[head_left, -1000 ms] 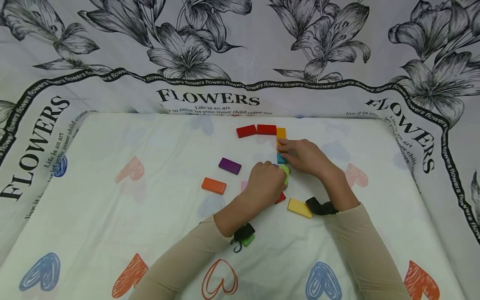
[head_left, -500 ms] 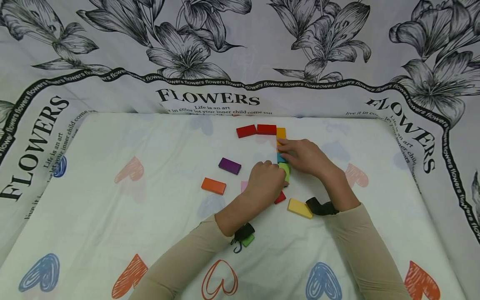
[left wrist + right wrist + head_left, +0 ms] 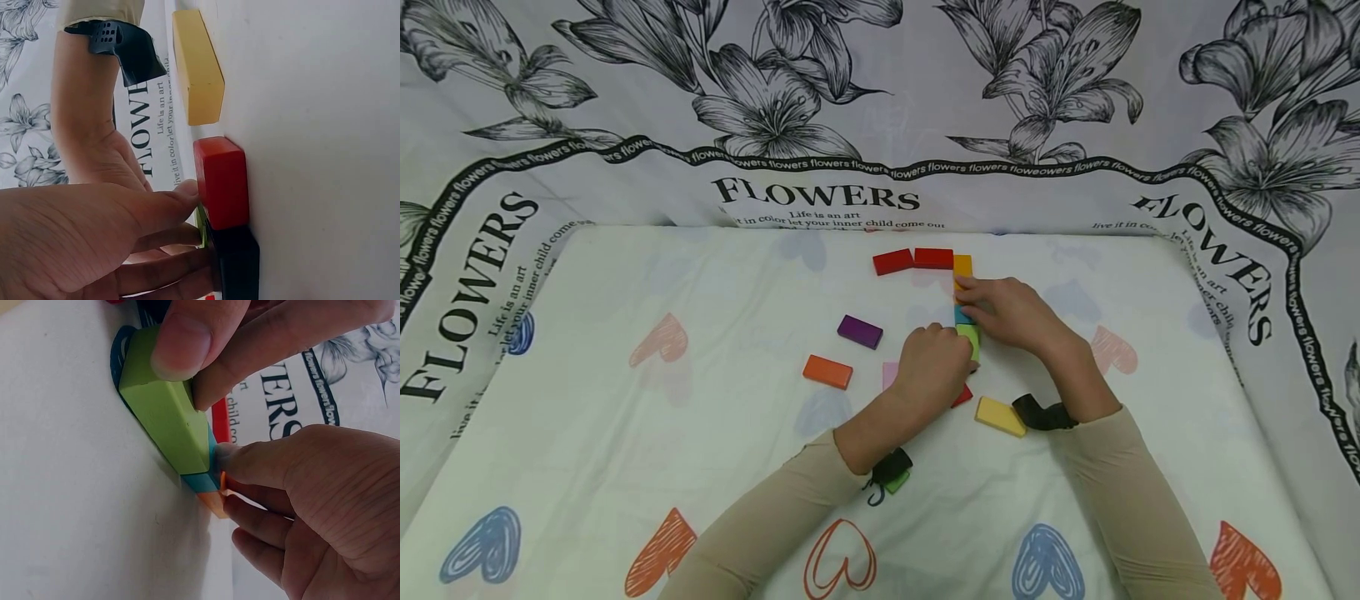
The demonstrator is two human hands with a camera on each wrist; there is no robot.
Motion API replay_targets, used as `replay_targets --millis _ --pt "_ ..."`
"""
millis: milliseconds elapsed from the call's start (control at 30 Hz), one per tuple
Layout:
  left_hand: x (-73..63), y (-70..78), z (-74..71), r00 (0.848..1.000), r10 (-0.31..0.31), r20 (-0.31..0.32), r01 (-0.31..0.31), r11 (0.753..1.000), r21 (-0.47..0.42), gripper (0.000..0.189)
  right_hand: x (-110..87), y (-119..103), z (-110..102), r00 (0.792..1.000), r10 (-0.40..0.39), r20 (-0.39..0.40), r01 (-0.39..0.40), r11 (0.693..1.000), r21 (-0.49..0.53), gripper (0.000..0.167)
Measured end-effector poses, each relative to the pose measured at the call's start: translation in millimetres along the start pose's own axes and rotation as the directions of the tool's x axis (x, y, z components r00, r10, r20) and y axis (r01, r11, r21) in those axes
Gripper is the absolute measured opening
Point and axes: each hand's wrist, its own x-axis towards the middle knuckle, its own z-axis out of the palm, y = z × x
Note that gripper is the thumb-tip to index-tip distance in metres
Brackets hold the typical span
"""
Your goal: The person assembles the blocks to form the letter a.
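My left hand [image 3: 931, 367] pinches a light green block [image 3: 162, 406] between thumb and fingers. That block sits at the near end of a row, against a blue block [image 3: 203, 482]. Beyond the blue one comes an orange-yellow block [image 3: 962, 265]. My right hand [image 3: 1011, 312] has its thumb on the blue block and fingertips on the orange-yellow one. Close by my left thumb lies a red block [image 3: 225, 181], with a black-looking block [image 3: 237, 262] next to it. The left hand mostly covers these two in the head view.
Two red blocks [image 3: 933, 258] continue the row leftward at its far end. Purple [image 3: 860, 332], orange [image 3: 827, 372] and pink [image 3: 889, 373] blocks lie left of the hands. A yellow block [image 3: 1000, 416] is near the right wrist, a green one [image 3: 897, 482] under the left wrist.
The light green block has straightened slightly into line with the blue block. Both hands have stayed almost in place.
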Motion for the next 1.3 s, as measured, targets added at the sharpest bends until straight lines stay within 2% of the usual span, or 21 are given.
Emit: replay_targets --millis 167,433,667,933,1167,1300 --pt "0.8 -0.3 -1.0 1.0 -0.004 0.001 0.004 1.0 -0.005 0.04 0.2 0 0 1.0 0.006 -0.001 -0.006 1.0 0.004 0.039" --pt "3.2 -1.7 1.4 0.999 -0.028 -0.035 0.027 0.999 -0.016 0.039 -0.4 -2 -2 1.0 0.006 0.003 -0.006 1.0 -0.009 0.04" --pt "4.4 -5.0 1.7 1.0 0.012 -0.011 -0.013 0.998 -0.06 0.04 -2.3 0 -3 1.0 0.014 -0.001 -0.014 1.0 0.0 0.04" --pt "1.1 -26.0 -5.7 0.995 0.092 0.033 -0.087 0.987 -0.137 0.045 -2.8 3 0 1.0 -0.013 -0.006 0.013 0.999 0.029 0.039" --pt "-9.6 -53.9 -13.6 0.995 0.089 0.032 -0.081 0.976 -0.203 0.045 -0.2 0 -1 1.0 -0.009 0.0 0.009 1.0 -0.004 0.039" --pt "-16.7 -65.5 -15.8 0.993 0.107 0.057 -0.091 0.969 -0.229 0.04 -0.1 -2 0 1.0 0.003 0.002 -0.003 1.0 -0.021 0.038"
